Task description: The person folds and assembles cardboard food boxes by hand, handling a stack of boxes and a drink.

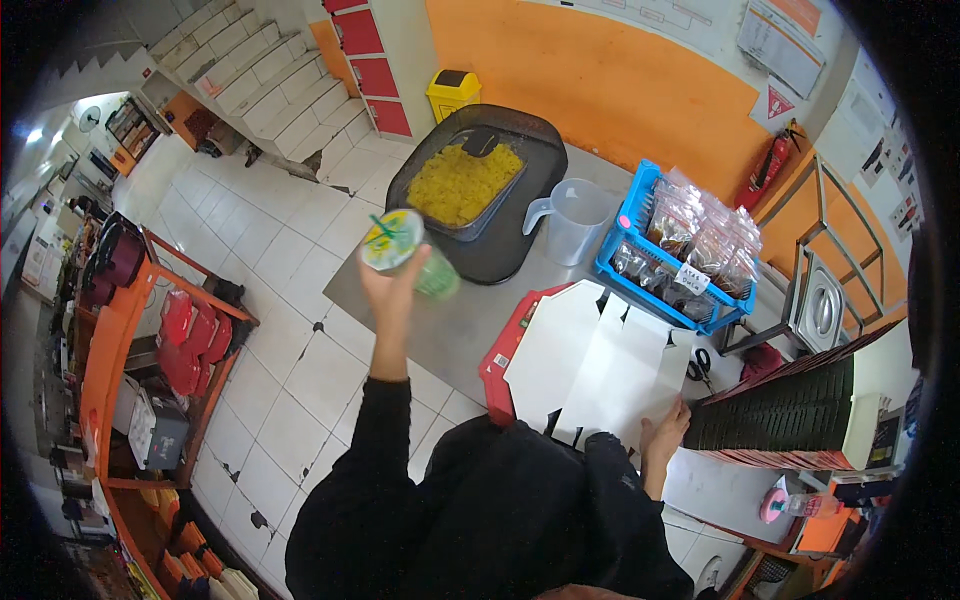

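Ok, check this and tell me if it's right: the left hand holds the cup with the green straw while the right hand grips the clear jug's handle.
Not quite: the head view shows the right hand at the edge of the open white box, not on the clear jug. The left hand does hold the cup with the green straw.

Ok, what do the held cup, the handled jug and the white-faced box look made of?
Cup: probably clear plastic; green contents show through, though blurred. Jug: translucent, cloudy, likely plastic. Box: apparently matte paperboard, with creases and notched edges.
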The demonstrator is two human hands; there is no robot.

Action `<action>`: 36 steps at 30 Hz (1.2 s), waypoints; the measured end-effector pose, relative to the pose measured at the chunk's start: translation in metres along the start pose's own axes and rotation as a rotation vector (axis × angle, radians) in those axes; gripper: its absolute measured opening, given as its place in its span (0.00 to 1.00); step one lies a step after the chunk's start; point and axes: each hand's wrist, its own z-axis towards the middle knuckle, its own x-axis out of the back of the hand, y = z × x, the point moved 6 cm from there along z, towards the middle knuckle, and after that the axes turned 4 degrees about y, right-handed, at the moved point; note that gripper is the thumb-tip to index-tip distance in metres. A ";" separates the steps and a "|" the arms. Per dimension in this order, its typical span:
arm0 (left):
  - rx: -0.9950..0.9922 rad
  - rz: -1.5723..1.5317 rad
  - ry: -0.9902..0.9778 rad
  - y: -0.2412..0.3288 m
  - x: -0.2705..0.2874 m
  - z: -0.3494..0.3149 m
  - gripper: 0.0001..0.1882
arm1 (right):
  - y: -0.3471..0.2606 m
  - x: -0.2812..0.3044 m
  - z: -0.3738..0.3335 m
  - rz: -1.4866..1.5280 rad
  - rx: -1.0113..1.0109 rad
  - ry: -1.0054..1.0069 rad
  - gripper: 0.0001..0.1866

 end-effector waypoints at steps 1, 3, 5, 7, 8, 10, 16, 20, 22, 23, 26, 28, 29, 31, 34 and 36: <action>-0.078 0.050 0.108 -0.014 0.015 0.017 0.54 | -0.002 0.000 0.001 0.009 0.003 0.004 0.48; -0.106 0.162 0.150 -0.046 0.034 0.052 0.56 | -0.001 0.000 0.001 -0.007 -0.025 -0.017 0.47; -0.201 0.374 0.251 -0.059 0.049 0.078 0.61 | 0.002 -0.004 0.002 -0.010 -0.024 -0.013 0.48; -0.244 0.394 0.279 -0.081 0.065 0.102 0.60 | 0.007 -0.008 0.004 -0.012 -0.019 -0.011 0.48; -0.283 0.418 0.303 -0.089 0.073 0.109 0.58 | 0.008 -0.009 0.004 -0.010 -0.002 -0.004 0.49; -0.213 0.500 0.261 -0.105 0.076 0.118 0.57 | 0.018 -0.014 0.004 -0.011 0.009 0.008 0.50; -0.149 0.466 0.167 -0.115 0.074 0.102 0.51 | -0.002 0.002 0.006 0.031 -0.080 -0.059 0.49; -0.243 0.817 0.433 -0.126 0.095 0.055 0.45 | -0.007 0.001 0.010 0.131 -0.061 -0.077 0.36; -0.065 0.580 0.347 -0.135 0.075 0.011 0.37 | 0.000 0.001 0.011 0.267 -0.126 -0.119 0.32; -0.030 0.438 0.195 -0.129 0.051 -0.013 0.34 | 0.007 0.002 0.011 0.309 -0.187 -0.156 0.29; 0.143 0.205 -0.227 -0.095 -0.013 -0.084 0.24 | 0.005 0.023 0.011 0.626 -0.257 -0.232 0.26; 0.283 0.041 -0.537 -0.059 -0.058 -0.123 0.21 | -0.019 0.059 0.011 0.900 -0.270 -0.267 0.25; 0.438 -0.019 -0.742 -0.049 -0.076 -0.142 0.23 | -0.041 0.084 0.009 1.006 -0.228 -0.245 0.24; 0.662 -0.163 -1.070 -0.003 -0.105 -0.172 0.28 | -0.058 0.117 0.008 1.105 -0.168 -0.216 0.21; 0.862 -0.472 -1.196 0.039 -0.123 -0.186 0.35 | -0.085 0.148 0.005 1.100 -0.068 -0.297 0.19; 1.003 -0.700 -1.204 0.054 -0.130 -0.188 0.39 | -0.102 0.158 0.016 0.872 0.260 -0.193 0.14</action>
